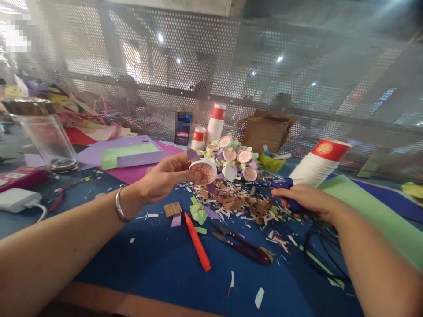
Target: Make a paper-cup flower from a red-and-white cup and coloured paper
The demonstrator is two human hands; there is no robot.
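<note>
My left hand [165, 176] pinches a round paper-cup piece [204, 171] with a red drawn pattern and purple paper tabs. Around the handle of a dark blue glue gun [292, 198], the fingers of my right hand [306, 200] are wrapped; its nozzle points left. Between the hands and a little beyond them stands a cluster of similar round cup pieces [230, 155] with green and purple tabs. Paper and cardboard scraps [238, 202] lie below it. Nearer the front edge are a red marker [197, 242] and dark-handled snips [244, 248].
Stacked paper cups stand behind the cluster [215, 127] and lean at the right [320, 163]. Coloured paper sheets [128, 154] lie at left, green paper [373, 211] at right. A glass jar [49, 141], a phone [183, 128], cardboard [267, 130] and a black cable [322, 251] are also there.
</note>
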